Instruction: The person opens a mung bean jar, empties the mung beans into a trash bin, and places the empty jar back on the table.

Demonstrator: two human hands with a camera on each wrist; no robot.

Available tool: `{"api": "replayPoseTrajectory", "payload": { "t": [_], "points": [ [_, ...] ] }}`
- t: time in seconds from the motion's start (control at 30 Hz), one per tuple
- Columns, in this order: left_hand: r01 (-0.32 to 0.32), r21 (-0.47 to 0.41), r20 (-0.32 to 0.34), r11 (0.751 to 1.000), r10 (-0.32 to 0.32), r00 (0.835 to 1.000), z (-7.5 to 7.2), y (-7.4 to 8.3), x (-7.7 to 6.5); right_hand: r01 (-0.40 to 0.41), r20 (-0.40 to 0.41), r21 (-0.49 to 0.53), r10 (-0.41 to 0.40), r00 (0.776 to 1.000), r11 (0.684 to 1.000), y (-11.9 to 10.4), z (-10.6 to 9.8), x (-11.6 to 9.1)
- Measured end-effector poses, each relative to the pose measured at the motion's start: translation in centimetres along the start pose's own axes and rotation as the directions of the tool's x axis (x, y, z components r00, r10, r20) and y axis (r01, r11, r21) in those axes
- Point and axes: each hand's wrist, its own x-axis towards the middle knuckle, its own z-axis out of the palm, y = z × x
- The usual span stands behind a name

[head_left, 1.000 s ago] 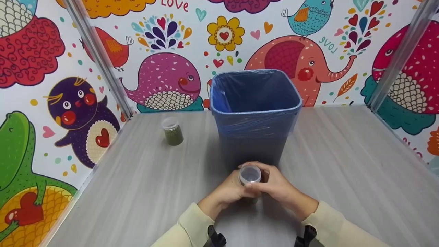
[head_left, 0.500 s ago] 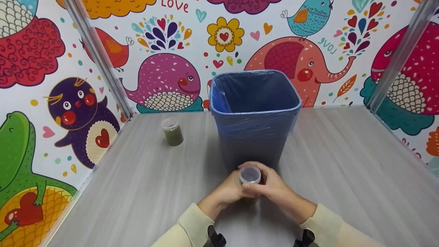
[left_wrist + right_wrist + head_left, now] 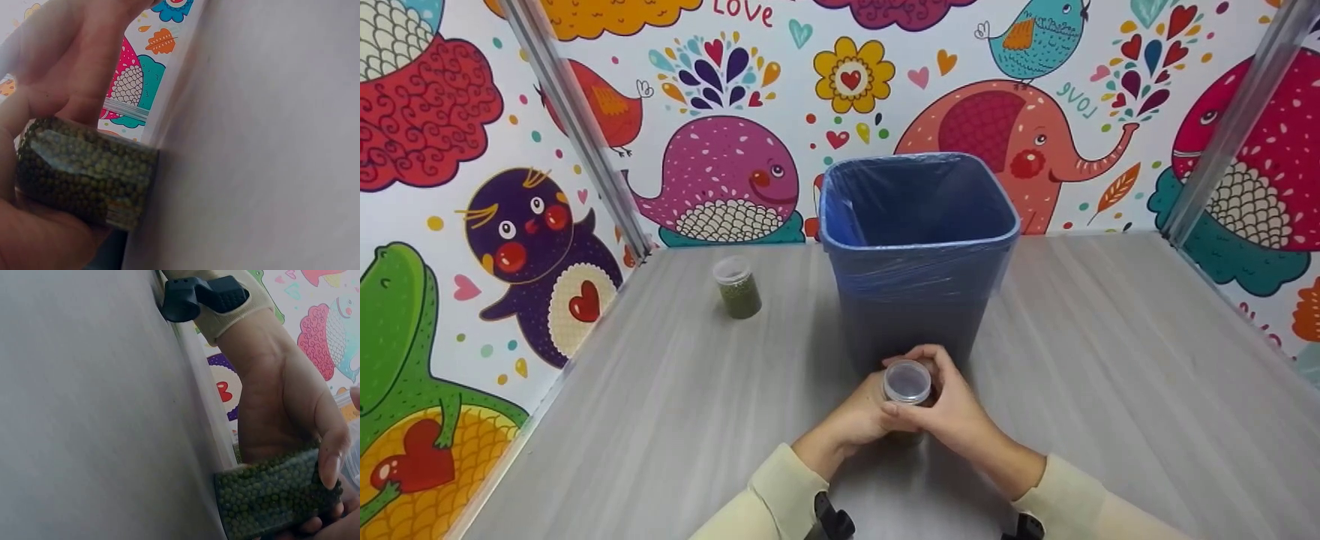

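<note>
My left hand [image 3: 856,414] grips the body of a clear jar [image 3: 84,171] filled with small green beans. It stands upright close in front of the bin, and its see-through round lid [image 3: 907,381] faces up. My right hand [image 3: 960,412] is curled about the lid, thumb on the near side and fingers on the far side. In the right wrist view, the left thumb [image 3: 332,464] lies along the bean-filled jar. A second jar of green beans [image 3: 740,292], with a whitish top, stands on the table to the left.
A grey bin [image 3: 915,322] with a blue plastic liner [image 3: 919,262] stands right behind my hands. The grey table [image 3: 660,420] is bounded by walls [image 3: 607,22] with cartoon animals and metal corner posts [image 3: 577,127].
My right hand has turned slightly about the lid, its wrist shifting a little left and its fingers lifting on the far side. The left hand and jar stay put.
</note>
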Motion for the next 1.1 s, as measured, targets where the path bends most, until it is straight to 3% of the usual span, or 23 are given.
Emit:
{"api": "replayPoseTrajectory", "payload": {
  "t": [0.2, 0.67, 1.1],
  "points": [
    [-0.002, 0.004, -0.002, 1.0, 0.002, 1.0, 0.01, -0.1, 0.06, -0.028, -0.031, -0.019, 0.027, 0.999, 0.999, -0.03, 0.22, 0.04],
    [0.019, -0.02, -0.01, 1.0, -0.019, 1.0, -0.02, -0.16, 0.03, -0.002, -0.027, 0.004, 0.003, 1.0, 1.0, 0.34, 0.2, 0.14],
    [0.025, -0.026, -0.009, 0.999, -0.025, 1.0, -0.03, -0.1, 0.0, 0.046, -0.001, -0.039, -0.046, 0.999, 0.998, 0.27, 0.0, 0.02]
  ]
}}
